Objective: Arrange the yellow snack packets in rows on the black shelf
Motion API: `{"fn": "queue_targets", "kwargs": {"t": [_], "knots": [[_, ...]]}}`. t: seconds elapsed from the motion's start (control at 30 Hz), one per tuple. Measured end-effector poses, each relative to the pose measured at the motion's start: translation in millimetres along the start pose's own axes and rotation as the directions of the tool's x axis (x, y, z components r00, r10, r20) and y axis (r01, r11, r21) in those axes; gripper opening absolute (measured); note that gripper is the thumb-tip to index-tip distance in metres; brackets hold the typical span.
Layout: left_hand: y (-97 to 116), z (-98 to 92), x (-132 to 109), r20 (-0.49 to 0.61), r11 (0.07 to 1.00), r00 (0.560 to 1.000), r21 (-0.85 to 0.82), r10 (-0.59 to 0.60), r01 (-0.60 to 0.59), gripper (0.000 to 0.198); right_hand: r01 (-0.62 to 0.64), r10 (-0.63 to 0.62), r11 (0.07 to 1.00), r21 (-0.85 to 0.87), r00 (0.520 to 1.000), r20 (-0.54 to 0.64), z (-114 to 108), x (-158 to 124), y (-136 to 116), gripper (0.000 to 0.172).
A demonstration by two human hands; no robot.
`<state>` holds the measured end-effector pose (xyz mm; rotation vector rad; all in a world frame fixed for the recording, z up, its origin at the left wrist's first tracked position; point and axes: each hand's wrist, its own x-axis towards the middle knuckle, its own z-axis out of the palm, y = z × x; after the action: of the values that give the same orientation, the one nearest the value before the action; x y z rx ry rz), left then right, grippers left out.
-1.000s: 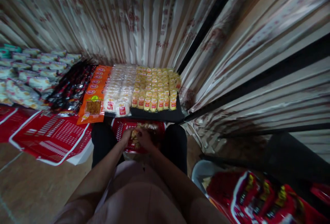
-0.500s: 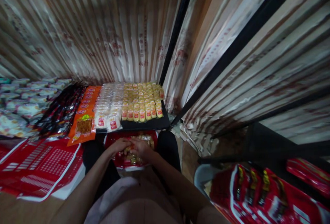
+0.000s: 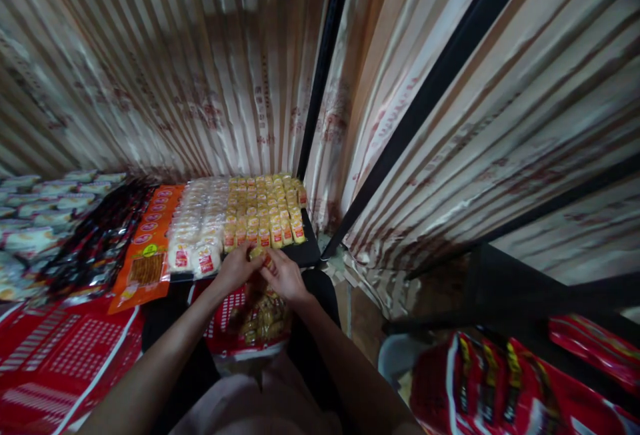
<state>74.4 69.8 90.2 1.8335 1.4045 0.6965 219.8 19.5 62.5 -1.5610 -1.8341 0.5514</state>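
My left hand (image 3: 236,269) and my right hand (image 3: 287,277) meet at the front of the black shelf (image 3: 311,245). Between their fingertips is a small yellow wrapped snack packet (image 3: 261,255), partly hidden by the fingers. Just beyond, rows of matching yellow packets (image 3: 265,211) with red labels stand on the shelf. To their left lie rows of white wrapped packets (image 3: 197,225). Below my hands, between my knees, sits a red basket (image 3: 220,321) with more yellow packets (image 3: 267,318) inside.
Further left are a flat orange snack bag (image 3: 147,248), dark shiny packs (image 3: 95,248) and pale packs (image 3: 45,221). A red basket (image 3: 60,355) is at lower left. Red packages (image 3: 500,381) fill the lower right. A black post (image 3: 325,68) and striped curtain (image 3: 200,75) stand behind.
Both hands have risen from over the basket to the shelf's front edge, bringing up a yellow snack packet. The view has shifted slightly.
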Motion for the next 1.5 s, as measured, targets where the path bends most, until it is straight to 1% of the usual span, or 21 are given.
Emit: {"fn": "queue_targets", "kwargs": {"t": [0.07,0.13,0.27,0.33,0.43,0.5,0.57,0.63,0.7,0.8,0.87,0.97,1.1,1.17,1.27,1.37,1.5], "knots": [[13,0.9,10,-0.037,0.999,0.999,0.039,0.016,-0.015,0.026,-0.015,0.016,1.0,0.011,0.998,-0.059,-8,8,1,0.045],[25,2.0,22,-0.051,0.997,0.998,0.072,0.041,-0.037,0.029,-0.031,0.035,0.999,0.026,0.991,-0.133,-15,17,3,0.046],[50,5.0,54,-0.05,0.982,0.985,0.096,0.166,-0.161,0.027,-0.062,0.076,0.996,0.061,0.957,-0.28,-27,37,9,0.049],[63,7.3,72,-0.052,0.972,0.975,0.1,0.217,-0.211,0.027,-0.074,0.099,0.994,0.081,0.923,-0.371,-33,48,13,0.05],[82,13.5,98,-0.043,0.966,0.972,0.125,0.232,-0.225,0.031,-0.073,0.106,0.994,0.085,0.85,-0.515,-40,64,24,0.048],[92,20.3,116,-0.02,0.956,0.965,0.143,0.262,-0.257,0.034,-0.072,0.089,0.996,0.053,0.804,-0.588,-42,74,34,0.045],[100,28.6,133,0.004,0.936,0.949,0.163,0.316,-0.313,0.036,-0.083,0.079,0.996,0.025,0.759,-0.646,-44,84,45,0.044],[106,36.8,148,0.017,0.912,0.933,0.203,0.359,-0.355,0.034,-0.106,0.108,0.993,0.045,0.715,-0.691,-44,93,57,0.044],[112,43.9,163,0.027,0.892,0.926,0.26,0.376,-0.37,0.032,-0.121,0.172,0.985,0.122,0.679,-0.714,-45,101,69,0.045],[119,52.4,182,0.071,0.866,0.924,0.328,0.376,-0.378,0.03,-0.121,0.255,0.965,0.234,0.651,-0.715,-45,113,85,0.047],[121,57.7,193,0.102,0.862,0.93,0.351,0.352,-0.365,0.03,-0.13,0.298,0.95,0.282,0.639,-0.709,-45,120,95,0.048],[118,66.8,206,0.129,0.859,0.932,0.361,0.338,-0.362,0.029,-0.17,0.356,0.931,0.323,0.621,-0.698,-44,130,107,0.048],[108,79.0,215,0.178,0.84,0.919,0.373,0.352,-0.394,0.026,-0.2,0.359,0.932,0.302,0.623,-0.695,-40,137,117,0.047],[103,83.5,217,0.205,0.83,0.922,0.403,0.328,-0.385,0.025,-0.2,0.346,0.937,0.285,0.632,-0.694,-38,138,120,0.046],[96,88.3,218,0.25,0.8,0.914,0.447,0.319,-0.401,0.023,-0.199,0.33,0.943,0.266,0.655,-0.68,-34,138,126,0.047],[90,92.4,220,0.282,0.749,0.901,0.502,0.33,-0.431,0.021,-0.231,0.336,0.942,0.244,0.675,-0.657,-30,139,131,0.048],[83,98.3,224,0.292,0.672,0.884,0.575,0.365,-0.467,0.02,-0.255,0.325,0.945,0.203,0.703,-0.632,-26,140,136,0.046]]}}
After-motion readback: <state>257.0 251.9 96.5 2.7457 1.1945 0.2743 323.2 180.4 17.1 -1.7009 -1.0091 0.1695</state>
